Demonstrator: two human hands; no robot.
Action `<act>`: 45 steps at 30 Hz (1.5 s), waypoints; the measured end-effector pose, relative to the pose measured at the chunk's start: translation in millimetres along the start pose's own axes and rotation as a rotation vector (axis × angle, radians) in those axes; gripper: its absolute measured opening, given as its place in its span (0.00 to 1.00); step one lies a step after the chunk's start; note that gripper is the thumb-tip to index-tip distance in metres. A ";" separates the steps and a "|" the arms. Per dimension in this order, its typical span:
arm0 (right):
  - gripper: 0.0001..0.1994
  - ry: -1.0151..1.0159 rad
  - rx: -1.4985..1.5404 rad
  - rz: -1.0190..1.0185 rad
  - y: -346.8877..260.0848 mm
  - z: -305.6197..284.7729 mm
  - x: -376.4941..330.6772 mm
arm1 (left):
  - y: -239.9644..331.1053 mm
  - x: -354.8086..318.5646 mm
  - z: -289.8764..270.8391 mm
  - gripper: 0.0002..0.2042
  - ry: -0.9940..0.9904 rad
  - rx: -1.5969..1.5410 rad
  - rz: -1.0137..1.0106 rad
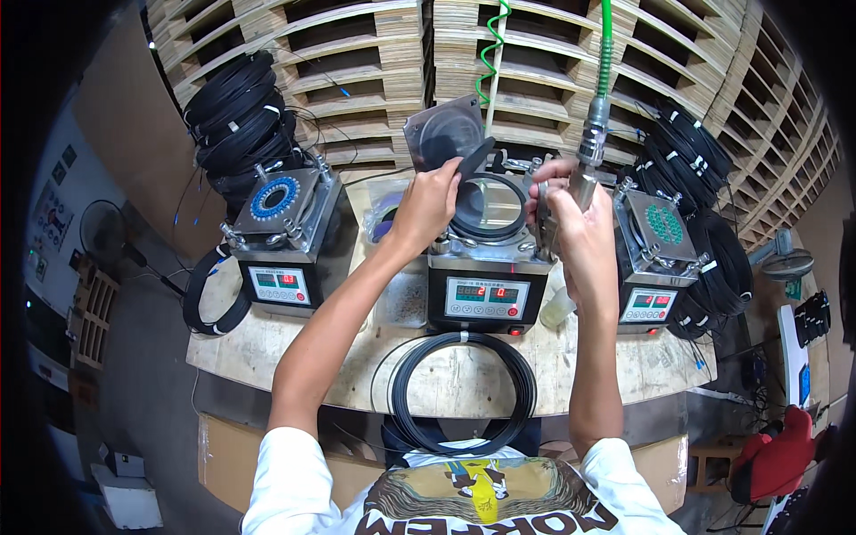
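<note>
My left hand [431, 203] holds a flat black round pad [473, 160] tilted over the left rim of the middle machine [486, 285]. The machine's round glass plate [489, 203] lies open below it. My right hand [563, 203] is closed around a metal air nozzle [588, 147] that hangs from a green hose [606, 45], just right of the plate. A grey square lid [443, 131] stands tilted behind the machine. A coil of black cable [464, 392] lies on the table in front of me.
Two similar machines stand on the wooden table [624, 366]: one at the left [283, 241] with a blue ring fixture, one at the right [655, 259] with a green-dotted plate. Bundles of black cable [241, 116] hang at both sides. Wooden pallets [357, 53] stand behind. A red chair [780, 455] is at the right.
</note>
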State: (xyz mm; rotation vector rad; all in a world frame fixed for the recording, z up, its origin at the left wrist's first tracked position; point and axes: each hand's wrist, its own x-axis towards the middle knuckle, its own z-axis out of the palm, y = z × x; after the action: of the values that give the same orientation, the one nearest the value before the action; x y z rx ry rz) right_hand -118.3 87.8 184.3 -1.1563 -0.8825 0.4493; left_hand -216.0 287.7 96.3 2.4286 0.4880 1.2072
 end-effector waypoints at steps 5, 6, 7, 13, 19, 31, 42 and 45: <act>0.05 0.027 -0.084 -0.020 22.0 -7.4 5.7 | 0.4 1.1 2.7 0.13 0.010 -0.029 -0.030; 0.05 0.092 -0.086 -0.075 23.2 -6.8 8.9 | 0.4 1.5 2.8 0.13 0.018 -0.038 -0.017; 0.05 0.157 -0.088 -0.130 24.8 -6.8 12.1 | 0.6 1.1 2.5 0.13 0.019 -0.038 -0.018; 0.05 0.104 -0.129 -0.128 34.5 -6.3 17.7 | 1.5 -0.2 0.7 0.13 0.011 -0.028 -0.021; 0.04 0.088 -0.148 -0.153 25.3 -2.1 12.5 | -1.4 3.3 -1.5 0.13 0.007 -0.045 -0.031; 0.10 0.002 0.033 -0.197 -14.5 5.4 6.8 | -2.0 11.9 -4.9 0.13 -0.007 -0.068 0.069; 0.10 -0.044 0.089 0.024 -20.4 -53.7 1.0 | -7.5 44.3 -13.7 0.20 -0.806 0.143 0.361; 0.10 -0.062 0.084 0.020 -10.6 -67.4 5.8 | -11.3 47.3 -13.8 0.22 -0.891 0.141 0.355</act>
State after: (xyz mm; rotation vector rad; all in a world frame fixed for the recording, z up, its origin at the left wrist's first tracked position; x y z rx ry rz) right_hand -62.8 47.9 187.4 -1.0793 -0.8983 0.5360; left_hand -201.8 322.0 130.6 2.9123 -0.1378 0.0915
